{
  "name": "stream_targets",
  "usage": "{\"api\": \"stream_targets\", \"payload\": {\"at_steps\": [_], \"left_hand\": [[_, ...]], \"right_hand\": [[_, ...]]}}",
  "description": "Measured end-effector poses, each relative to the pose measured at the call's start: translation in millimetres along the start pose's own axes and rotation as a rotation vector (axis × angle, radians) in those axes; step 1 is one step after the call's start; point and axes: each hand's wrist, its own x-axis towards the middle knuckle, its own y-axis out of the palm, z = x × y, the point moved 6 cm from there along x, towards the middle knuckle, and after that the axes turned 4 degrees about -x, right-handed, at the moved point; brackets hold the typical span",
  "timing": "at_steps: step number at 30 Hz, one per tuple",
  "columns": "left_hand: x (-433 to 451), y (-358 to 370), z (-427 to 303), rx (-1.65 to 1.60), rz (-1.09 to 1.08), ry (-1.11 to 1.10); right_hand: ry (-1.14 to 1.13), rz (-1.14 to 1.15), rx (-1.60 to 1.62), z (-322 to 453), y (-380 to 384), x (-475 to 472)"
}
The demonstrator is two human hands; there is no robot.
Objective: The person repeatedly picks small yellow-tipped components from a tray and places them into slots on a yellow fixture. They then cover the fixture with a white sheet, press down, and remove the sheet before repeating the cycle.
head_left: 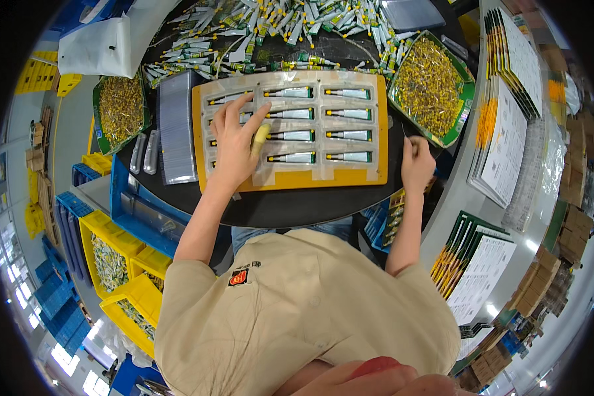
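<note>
My left hand (237,136) is over the left column of a yellow board (292,181), its fingers apart and a yellow cover on the thumb. Clear plastic blister cavities (346,104) on the board each hold a small glue tube (294,157) with a yellow cap. Part of the left column is hidden under this hand. Off the board's right edge, my right hand (418,161) has its fingers pinched together. A thin needle-like piece (405,131) stands up from its fingertips, too fine to identify.
Loose glue tubes (287,22) heap behind the board. Green boxes of small yellow-tipped parts flank it, one right (428,89) and one left (121,109). Stacked clear blisters (178,128) adjoin its left side. Printed cards (505,138) lie at right; yellow bins (111,232) stand lower left.
</note>
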Motion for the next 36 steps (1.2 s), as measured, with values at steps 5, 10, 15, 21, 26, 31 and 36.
{"api": "stream_targets", "payload": {"at_steps": [5,10,15,21,26,31,36], "left_hand": [[7,27,-14,-0.06,0.02,0.031],[-3,55,-64,-0.18,0.109,0.111],[-29,76,-119,-0.324,0.099,0.273],[-80,69,-154,-0.443,0.227,0.362],[-88,47,-130,-0.547,0.133,0.287],[-71,-12,-23,-0.289,-0.171,-0.035],[-40,-75,43,-0.177,-0.446,-0.11]], "right_hand": [[-0.589,0.135,0.127,61,-2,-23],[-0.61,0.261,0.143,58,-4,-5],[0.063,-0.321,-0.76,-196,-100,117],[0.273,0.128,-0.749,-296,-119,180],[0.193,0.162,-0.831,-308,-162,189],[-0.013,-0.516,-0.571,-129,-207,81],[-0.439,-0.561,0.071,32,-149,-57]]}}
